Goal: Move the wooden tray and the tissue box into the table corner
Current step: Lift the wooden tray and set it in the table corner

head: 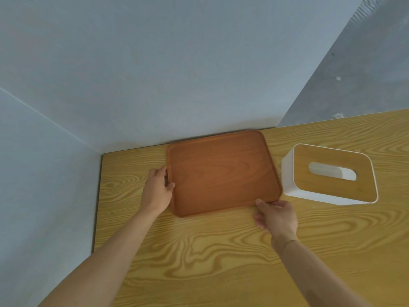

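A reddish-brown wooden tray point(221, 171) with rounded corners lies flat on the light wood table point(199, 251), its far edge close to the back wall. My left hand point(157, 191) grips the tray's left rim, thumb on top. My right hand point(277, 216) holds the tray's near right corner, thumb on the rim. Just right of the tray stands a white tissue box point(327, 173) with a wooden top and an oval slot showing white tissue. Neither hand touches the box.
Pale walls meet at the table's far left corner point(103, 154); a strip of bare table lies between the tray and that corner. A grey wall panel point(354, 74) rises behind the right side. The table's left edge runs along the wall.
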Demonstrator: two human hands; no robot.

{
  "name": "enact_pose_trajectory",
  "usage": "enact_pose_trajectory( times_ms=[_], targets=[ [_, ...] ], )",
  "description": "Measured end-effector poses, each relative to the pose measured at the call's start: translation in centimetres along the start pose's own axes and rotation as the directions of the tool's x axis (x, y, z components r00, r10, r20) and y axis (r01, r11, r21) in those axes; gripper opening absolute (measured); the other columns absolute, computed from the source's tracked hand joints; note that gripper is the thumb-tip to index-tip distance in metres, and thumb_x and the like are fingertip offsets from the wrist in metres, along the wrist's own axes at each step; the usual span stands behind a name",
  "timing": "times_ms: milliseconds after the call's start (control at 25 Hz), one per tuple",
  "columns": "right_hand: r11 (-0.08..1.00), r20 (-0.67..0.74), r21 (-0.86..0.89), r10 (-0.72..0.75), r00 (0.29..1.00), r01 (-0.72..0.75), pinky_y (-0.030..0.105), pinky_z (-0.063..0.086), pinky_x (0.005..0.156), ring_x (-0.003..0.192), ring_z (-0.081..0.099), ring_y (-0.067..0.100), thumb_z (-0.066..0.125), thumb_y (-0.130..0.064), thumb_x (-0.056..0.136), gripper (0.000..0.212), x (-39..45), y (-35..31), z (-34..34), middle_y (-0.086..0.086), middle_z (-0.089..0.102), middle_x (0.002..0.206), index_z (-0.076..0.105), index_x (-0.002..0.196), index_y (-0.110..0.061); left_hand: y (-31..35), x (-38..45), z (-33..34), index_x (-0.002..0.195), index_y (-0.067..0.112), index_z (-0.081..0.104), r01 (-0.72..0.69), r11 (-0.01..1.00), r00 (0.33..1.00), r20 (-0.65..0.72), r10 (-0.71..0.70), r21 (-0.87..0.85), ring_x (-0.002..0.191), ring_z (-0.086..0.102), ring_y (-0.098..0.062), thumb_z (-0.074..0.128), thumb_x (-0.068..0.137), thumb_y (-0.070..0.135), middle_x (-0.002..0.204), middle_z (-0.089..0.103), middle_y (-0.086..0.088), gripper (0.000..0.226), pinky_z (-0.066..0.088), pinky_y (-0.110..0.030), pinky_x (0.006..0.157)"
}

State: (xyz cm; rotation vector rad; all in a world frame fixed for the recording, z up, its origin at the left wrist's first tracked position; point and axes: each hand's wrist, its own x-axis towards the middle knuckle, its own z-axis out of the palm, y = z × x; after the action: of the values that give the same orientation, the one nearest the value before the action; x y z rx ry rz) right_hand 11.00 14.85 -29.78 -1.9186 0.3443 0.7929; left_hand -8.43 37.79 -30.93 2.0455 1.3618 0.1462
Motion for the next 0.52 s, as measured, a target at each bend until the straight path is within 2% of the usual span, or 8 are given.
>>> enact_pose_trajectory(
  times_ms=[120,200,280,360,400,440,480,520],
  targets=[
    [0.995,-0.02,-0.098,-0.037,0.999,0.035,0.032,0.057,0.05,0.054,0.073,0.02,0.083,-0.026,0.077,0.033,0.5,-0.1,-0.5,0.007,0.071,0.08,0.056,0.093,-0.015,0.4,0.0,0.3,0.146,0.012,0.041,-0.023,1.0,1.0,-0.001,0.023,0.009,0.108,0.054,-0.022,0.064,0.093,0.014,0.126,0.051,-0.009,0.058,0.038,-0.025,0.09],
    [0.984,-0.025,-0.171,-0.056,0.998,0.051,0.038,0.061,0.055,0.051,0.072,0.021,0.082,-0.033,0.076,0.035,0.5,-0.3,-0.8,0.008,0.073,0.07,0.057,0.093,-0.016,0.6,0.1,0.4,0.144,0.012,0.044,-0.048,0.998,0.999,-0.014,0.048,0.033,0.098,0.053,-0.018,0.064,0.093,0.015,0.121,0.052,-0.009,0.055,0.039,-0.027,0.085],
    [0.958,-0.002,-0.28,-0.068,0.998,0.065,0.045,0.063,0.064,0.052,0.071,0.022,0.08,-0.041,0.077,0.034,0.4,-0.7,-1.2,0.008,0.072,0.063,0.057,0.09,-0.019,0.8,0.3,0.3,0.145,0.011,0.043,-0.049,0.997,0.999,-0.011,0.05,0.06,0.095,0.051,-0.017,0.063,0.094,0.018,0.122,0.052,-0.01,0.055,0.041,-0.028,0.083],
    [0.889,0.052,-0.436,-0.131,0.99,0.141,0.046,0.061,0.067,0.056,0.07,0.022,0.075,-0.048,0.08,0.032,-0.1,-0.9,-1.7,0.003,0.072,0.063,0.059,0.089,-0.022,0.9,0.1,0.2,0.149,0.011,0.036,-0.037,0.997,0.999,0.001,0.037,0.074,0.104,0.055,-0.021,0.061,0.095,0.025,0.129,0.049,-0.012,0.061,0.044,-0.029,0.086],
    [0.805,0.092,-0.541,-0.232,0.968,0.245,0.042,0.058,0.065,0.06,0.068,0.019,0.072,-0.05,0.082,0.03,-0.5,-0.8,-1.9,-0.001,0.072,0.066,0.06,0.089,-0.023,0.7,-0.5,0.1,0.15,0.012,0.033,-0.035,0.997,0.999,0.0,0.035,0.074,0.108,0.055,-0.022,0.06,0.095,0.031,0.132,0.048,-0.012,0.064,0.045,-0.029,0.086],
    [0.669,0.158,-0.627,-0.393,0.906,0.4,0.038,0.054,0.061,0.065,0.066,0.016,0.072,-0.049,0.083,0.029,-0.8,-0.5,-2.1,-0.005,0.072,0.073,0.062,0.092,-0.023,0.4,-1.4,0.1,0.151,0.014,0.031,-0.045,0.996,0.999,-0.009,0.045,0.075,0.112,0.054,-0.022,0.059,0.095,0.039,0.134,0.046,-0.011,0.068,0.045,-0.028,0.085],
    [0.49,0.26,-0.66,-0.563,0.785,0.57,0.034,0.051,0.059,0.073,0.065,0.016,0.073,-0.045,0.083,0.029,-1.2,-0.4,-2.1,-0.006,0.072,0.084,0.064,0.098,-0.022,0.0,-2.4,0.1,0.152,0.015,0.03,-0.073,0.994,0.997,-0.017,0.075,0.083,0.117,0.052,-0.022,0.057,0.093,0.046,0.137,0.045,-0.011,0.072,0.046,-0.028,0.086],
    [0.296,0.386,-0.642,-0.672,0.632,0.707,0.035,0.052,0.063,0.087,0.065,0.019,0.075,-0.043,0.082,0.036,-1.6,-0.4,-1.8,-0.004,0.071,0.098,0.065,0.108,-0.02,-0.5,-3.5,0.2,0.153,0.018,0.028,-0.115,0.988,0.993,-0.009,0.116,0.106,0.124,0.048,-0.023,0.056,0.091,0.053,0.142,0.042,-0.011,0.076,0.045,-0.03,0.091]
  ],
)
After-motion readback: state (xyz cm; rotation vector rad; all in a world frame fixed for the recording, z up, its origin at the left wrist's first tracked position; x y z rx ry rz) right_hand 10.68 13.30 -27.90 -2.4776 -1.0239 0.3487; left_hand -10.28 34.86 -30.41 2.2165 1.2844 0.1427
